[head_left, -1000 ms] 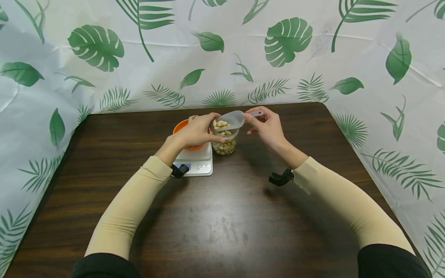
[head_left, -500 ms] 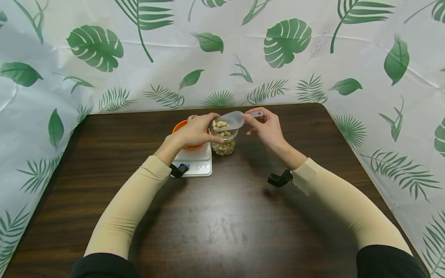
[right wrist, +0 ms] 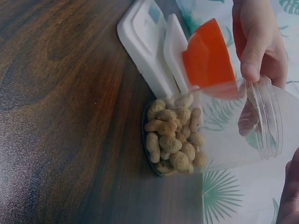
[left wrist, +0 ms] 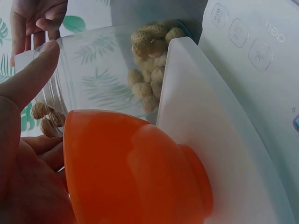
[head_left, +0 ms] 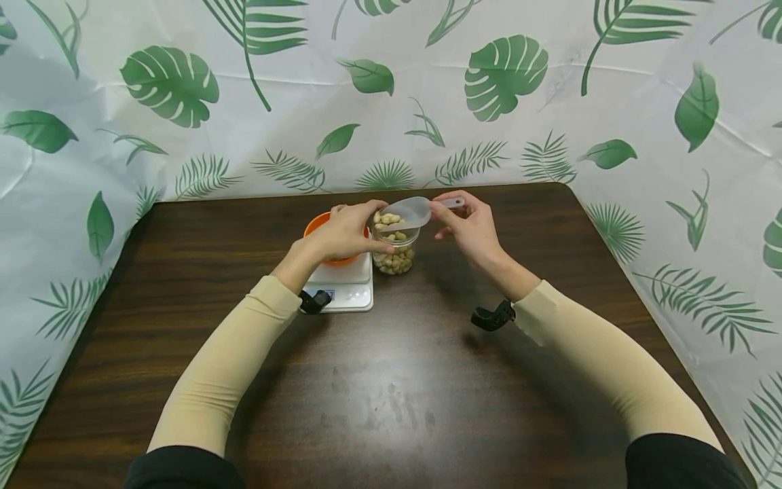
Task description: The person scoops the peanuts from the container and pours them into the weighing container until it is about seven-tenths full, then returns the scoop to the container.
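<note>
A clear jar (right wrist: 229, 140) stands on the table with unshelled peanuts (right wrist: 175, 135) in its lower part. My left hand (head_left: 339, 231) grips it at the neck, thumb on the near side and fingers round the far side. Between thumb and fingers, my right hand (head_left: 470, 221) pinches the handle of a translucent scoop (head_left: 414, 210). The scoop's bowl lies over the jar's mouth, tilted towards it, with several peanuts (head_left: 387, 219) at its left end. An orange bowl (left wrist: 117, 163) sits just left of the jar, partly hidden under my left hand in the head view.
The orange bowl rests on a white kitchen scale (head_left: 351, 299), close beside the jar. Dark wood makes up the table (head_left: 391, 394). Behind its far edge hangs a leaf-patterned sheet (head_left: 391, 109). Each wrist wears a black camera strap.
</note>
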`<control>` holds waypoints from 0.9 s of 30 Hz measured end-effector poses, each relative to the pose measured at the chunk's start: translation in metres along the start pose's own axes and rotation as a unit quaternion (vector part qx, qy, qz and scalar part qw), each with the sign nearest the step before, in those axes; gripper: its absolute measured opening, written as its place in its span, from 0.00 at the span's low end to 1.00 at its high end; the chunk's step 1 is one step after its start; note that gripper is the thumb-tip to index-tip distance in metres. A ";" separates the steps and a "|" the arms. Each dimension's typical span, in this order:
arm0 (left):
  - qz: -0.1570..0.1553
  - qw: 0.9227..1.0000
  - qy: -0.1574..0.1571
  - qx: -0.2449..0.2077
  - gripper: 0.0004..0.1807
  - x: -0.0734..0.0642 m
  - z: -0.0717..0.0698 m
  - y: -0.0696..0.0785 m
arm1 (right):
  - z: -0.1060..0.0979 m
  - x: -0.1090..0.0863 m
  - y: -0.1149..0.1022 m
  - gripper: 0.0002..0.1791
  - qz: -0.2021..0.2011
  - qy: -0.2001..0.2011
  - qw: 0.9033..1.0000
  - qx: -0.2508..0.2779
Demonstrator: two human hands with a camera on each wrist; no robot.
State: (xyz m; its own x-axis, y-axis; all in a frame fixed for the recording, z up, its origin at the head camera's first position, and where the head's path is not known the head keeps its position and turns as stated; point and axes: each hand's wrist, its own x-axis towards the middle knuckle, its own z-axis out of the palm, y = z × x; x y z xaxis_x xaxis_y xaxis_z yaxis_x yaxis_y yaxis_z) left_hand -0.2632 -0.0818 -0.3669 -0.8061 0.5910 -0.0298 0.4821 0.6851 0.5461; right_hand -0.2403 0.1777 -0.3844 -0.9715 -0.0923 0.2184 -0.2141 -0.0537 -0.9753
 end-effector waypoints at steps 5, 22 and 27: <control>0.000 1.000 0.001 0.001 0.51 0.000 0.001 0.000 | 0.000 -0.001 0.000 0.13 0.001 0.001 1.000 0.001; 0.007 1.000 0.006 0.002 0.51 0.000 0.001 0.000 | -0.004 -0.003 0.002 0.10 0.003 0.016 1.000 0.015; 0.010 1.000 0.004 -0.001 0.51 0.000 0.000 0.000 | -0.006 -0.002 0.003 0.09 0.003 0.019 1.000 0.025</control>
State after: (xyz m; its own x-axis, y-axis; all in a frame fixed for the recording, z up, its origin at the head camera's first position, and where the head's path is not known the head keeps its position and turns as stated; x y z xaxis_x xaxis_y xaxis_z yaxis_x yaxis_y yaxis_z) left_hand -0.2629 -0.0818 -0.3669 -0.7994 0.6006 -0.0120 0.4970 0.6724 0.5486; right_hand -0.2394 0.1838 -0.3883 -0.9759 -0.0558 0.2110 -0.2046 -0.1025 -0.9735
